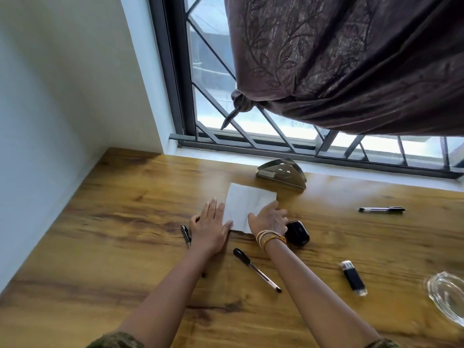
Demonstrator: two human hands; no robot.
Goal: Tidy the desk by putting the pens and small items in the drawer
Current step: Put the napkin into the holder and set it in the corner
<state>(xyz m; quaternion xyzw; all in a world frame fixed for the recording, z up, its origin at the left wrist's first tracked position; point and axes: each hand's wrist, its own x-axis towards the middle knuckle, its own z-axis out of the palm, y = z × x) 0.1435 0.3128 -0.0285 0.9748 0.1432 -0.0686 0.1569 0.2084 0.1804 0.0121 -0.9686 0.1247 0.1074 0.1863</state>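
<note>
A white paper napkin (247,200) lies flat in the middle of the wooden desk (113,247). My left hand (209,228) rests flat at its left edge, fingers spread. My right hand (268,218) presses on its lower right corner, bangles at the wrist. Three black pens lie around: one (186,236) just left of my left hand, one (256,270) between my forearms, one (381,209) at the right. A black earbud case (298,233) sits beside my right wrist. A black USB stick (353,278) lies further right. No drawer is in view.
A metal napkin holder (282,175) stands behind the napkin near the window sill. A glass dish (447,298) sits at the desk's right edge. A wall (62,96) bounds the desk on the left, and a tied brown curtain (351,71) hangs over the barred window.
</note>
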